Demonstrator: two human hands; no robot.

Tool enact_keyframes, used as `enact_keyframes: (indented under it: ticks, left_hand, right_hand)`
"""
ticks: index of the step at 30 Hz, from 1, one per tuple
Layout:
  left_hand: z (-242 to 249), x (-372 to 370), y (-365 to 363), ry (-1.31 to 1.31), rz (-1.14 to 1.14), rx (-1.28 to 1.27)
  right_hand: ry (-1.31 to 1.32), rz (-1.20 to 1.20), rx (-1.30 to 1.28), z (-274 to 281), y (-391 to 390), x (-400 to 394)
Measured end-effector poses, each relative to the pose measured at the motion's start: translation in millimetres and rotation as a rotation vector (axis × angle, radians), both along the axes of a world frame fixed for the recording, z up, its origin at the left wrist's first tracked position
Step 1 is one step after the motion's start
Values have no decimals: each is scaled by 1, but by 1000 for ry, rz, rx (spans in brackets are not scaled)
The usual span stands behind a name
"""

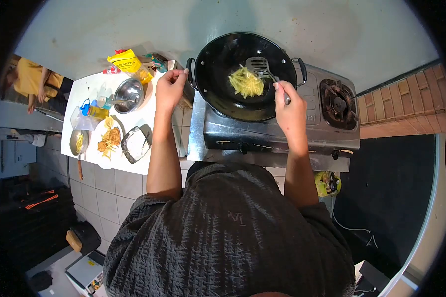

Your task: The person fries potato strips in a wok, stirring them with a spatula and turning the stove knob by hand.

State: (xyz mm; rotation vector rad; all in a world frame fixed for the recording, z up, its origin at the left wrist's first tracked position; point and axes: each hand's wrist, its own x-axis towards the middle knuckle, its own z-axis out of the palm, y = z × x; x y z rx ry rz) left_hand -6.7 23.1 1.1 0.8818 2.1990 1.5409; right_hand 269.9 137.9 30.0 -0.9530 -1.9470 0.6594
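Note:
A black wok [223, 101] stands on the left burner of the steel gas stove [277, 131]. A heap of pale yellow-green strips [246, 82], which look like shredded potato, lies in its middle. My right hand [290, 111] is closed around the handle of a slotted spatula [257, 63]. The spatula's metal head rests at the upper right edge of the heap. At the wok's left side my left hand [170, 89] has its fingers curled, with thumb and fingertips at the loop handle [190, 74]. The fingers partly hide that contact.
Left of the stove, a white table [96, 89] bears a steel bowl [129, 94], a yellow bag [126, 62], a plate of fried food [110, 141], a square dish [135, 144] and a small pan [78, 142]. A bare burner [338, 101] is at right. Another person [34, 81] is far left.

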Motion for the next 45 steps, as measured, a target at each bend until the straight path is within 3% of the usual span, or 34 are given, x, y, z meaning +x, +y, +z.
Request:
enact_keyframes:
  ticks: [4,7,10,12,22,25,27,31,34,36,39,45]
  left_hand:
    - [3,0,-2,0,2,9]
    - [3,0,-1,-4,14,-13]
    - [-3,-4,2,14,24,-2]
    - [-5,-4,2,31,21,15]
    - [-9,-5,4,8,6,7]
    - [-9,-6,4,9,9,17]
    - [-7,-4,4,16,6,23]
    - [-8,-2,4,10,13,-25]
    - [-8,-6,2,7,10,6]
    - [-6,-5,1,10,15,6]
    - [-3,-3,1,-5,27,-18]
    - [-1,3,3,-18,6,11]
  right_hand:
    - [17,3,-83,4,-4,1]
    - [37,14,85,-1,-2,1]
    - [-10,7,-109,2,-3,0]
    - [36,13,37,3,-3,-1]
    - [36,-11,100,-4,3,-3]
    - [-12,1,-60,2,-2,-3]
    - [60,21,93,0,1,-5]
    - [23,26,118,-3,6,-6]
    - [16,15,-14,5,1,-1]
    - [25,-2,129,4,2,2]
    - [-10,-17,144,4,4,6]
    - [17,-31,20,18,-13,9]
